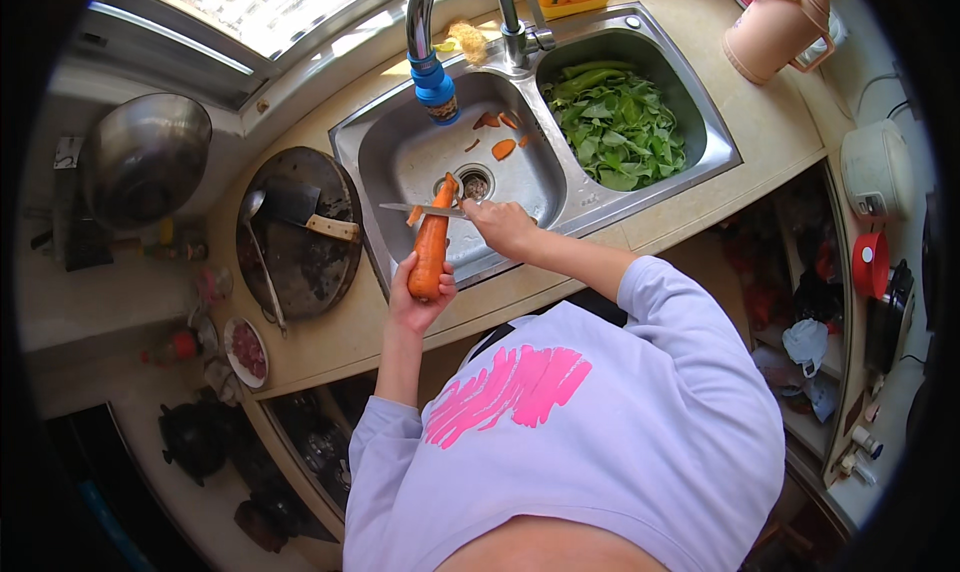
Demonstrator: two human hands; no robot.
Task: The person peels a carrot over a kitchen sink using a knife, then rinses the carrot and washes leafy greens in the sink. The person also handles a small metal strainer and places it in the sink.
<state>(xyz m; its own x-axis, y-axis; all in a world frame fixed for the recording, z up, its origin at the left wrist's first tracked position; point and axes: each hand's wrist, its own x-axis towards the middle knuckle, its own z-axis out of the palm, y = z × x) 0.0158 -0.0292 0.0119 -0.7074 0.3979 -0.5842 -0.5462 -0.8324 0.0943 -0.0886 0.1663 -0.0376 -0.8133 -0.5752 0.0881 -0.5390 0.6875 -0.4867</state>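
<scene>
On the counter at the far left, a large steel wok [147, 157] rests upside down, and nearer the sink a round dark wooden chopping board [300, 237] carries a cleaver with a pale handle [305, 212] and a long steel ladle [262, 262]; a small dish of red meat [247, 349] sits at the counter's front edge. The left hand [415, 297] is wrapped around the thick end of a long orange carrot [432, 244], held tip-up over the left basin of the steel double sink [590, 217]. The right hand [500, 224] grips a thin steel knife [425, 209] laid flat across the carrot near its tip. Scraping goes best with light strokes away from the holding fingers, keeping the carrot over the basin so peelings [500, 137] fall inside. The blue-tipped tap spout [435, 82] hangs close above. Green leafy vegetables [618, 122] fill the right basin; a pink plastic jug [780, 27] stands beyond.
</scene>
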